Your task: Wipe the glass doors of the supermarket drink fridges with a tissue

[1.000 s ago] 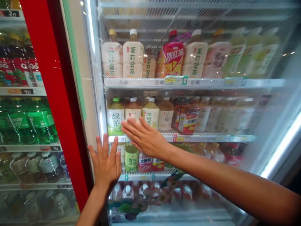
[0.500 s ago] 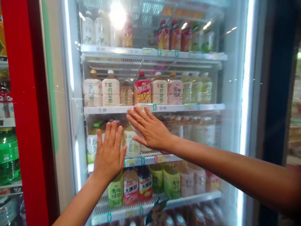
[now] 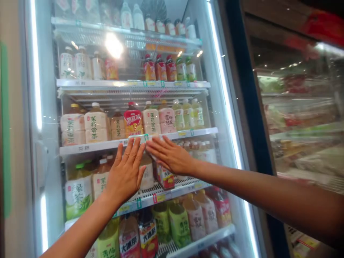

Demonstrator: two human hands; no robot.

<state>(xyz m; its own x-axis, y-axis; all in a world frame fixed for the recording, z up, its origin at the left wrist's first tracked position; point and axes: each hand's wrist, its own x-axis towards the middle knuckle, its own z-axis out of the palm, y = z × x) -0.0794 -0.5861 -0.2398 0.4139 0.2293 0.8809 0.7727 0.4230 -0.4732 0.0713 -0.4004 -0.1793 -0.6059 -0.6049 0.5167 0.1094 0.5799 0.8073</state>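
Observation:
Both my hands lie flat on the glass door (image 3: pixel 215 118) of a drinks fridge. My left hand (image 3: pixel 126 172) is open, fingers pointing up, pressed against the glass in front of the middle shelves. My right hand (image 3: pixel 169 156) is open too, fingers stretched to the left, its fingertips close beside those of the left hand. Behind the glass stand tea bottles: a red-labelled bottle (image 3: pixel 133 122) among cream-labelled ones (image 3: pixel 94 123), and a green tea bottle (image 3: pixel 77 193) lower left. Neither hand holds anything.
Lit strips run down both door edges (image 3: pixel 36 89). White wire shelves (image 3: pixel 134 141) carry several rows of bottles. A dark door frame (image 3: pixel 247 107) stands to the right, with another glass-fronted case (image 3: pixel 303 125) beyond it. A beige wall edge (image 3: pixel 10 143) is at far left.
The view has swung right and pulled back; the red fridge at left has left the frame. Both hands stayed flat on the glass and ended closer together, higher against the shelves.

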